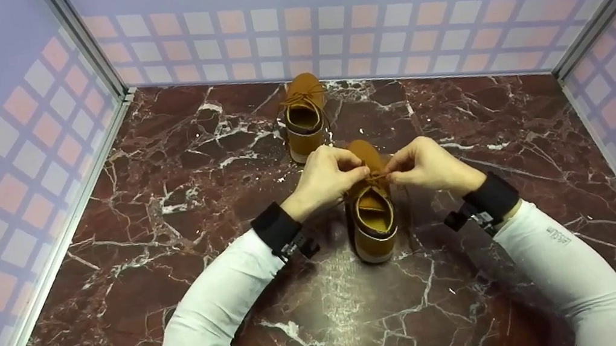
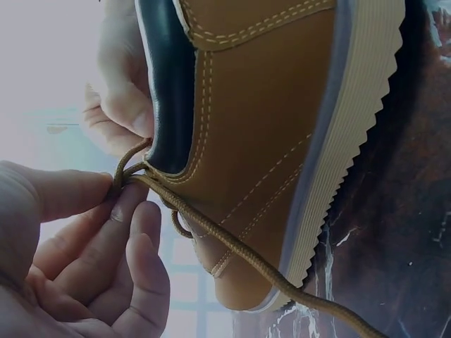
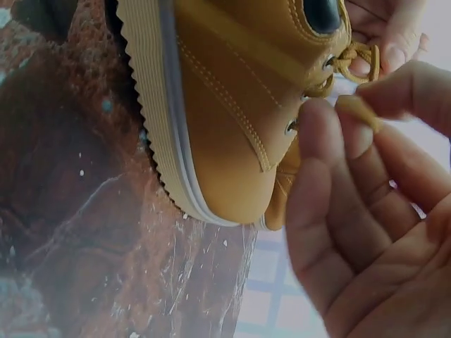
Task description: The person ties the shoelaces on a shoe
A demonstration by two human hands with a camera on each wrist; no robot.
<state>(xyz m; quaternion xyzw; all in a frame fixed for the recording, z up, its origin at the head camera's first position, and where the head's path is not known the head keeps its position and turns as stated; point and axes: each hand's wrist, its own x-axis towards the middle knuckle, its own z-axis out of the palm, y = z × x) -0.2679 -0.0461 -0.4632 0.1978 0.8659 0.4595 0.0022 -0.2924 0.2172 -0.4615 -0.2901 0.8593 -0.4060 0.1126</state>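
A tan lace-up shoe [image 1: 376,242] stands upright, toe pointing away, between both hands. My left hand [image 1: 326,177] pinches a loop of its brown shoelace [image 2: 232,243] between thumb and fingers, close to the collar, as the left wrist view shows. One long lace end runs down over the shoe's side there. Opposite, my right hand [image 1: 426,166] pinches another part of the lace; a piece of it shows between thumb and fingertips [image 3: 320,120] in the right wrist view. Gathered lace loops lie at the top eyelets between the hands.
A second tan shoe [image 1: 307,106], its lace loosely looped, stands farther back and slightly left. Both shoes are on a dark red, white-veined marble-look surface [image 1: 174,174]. Panels with pink and white squares [image 1: 297,22] close it in at the back and both sides.
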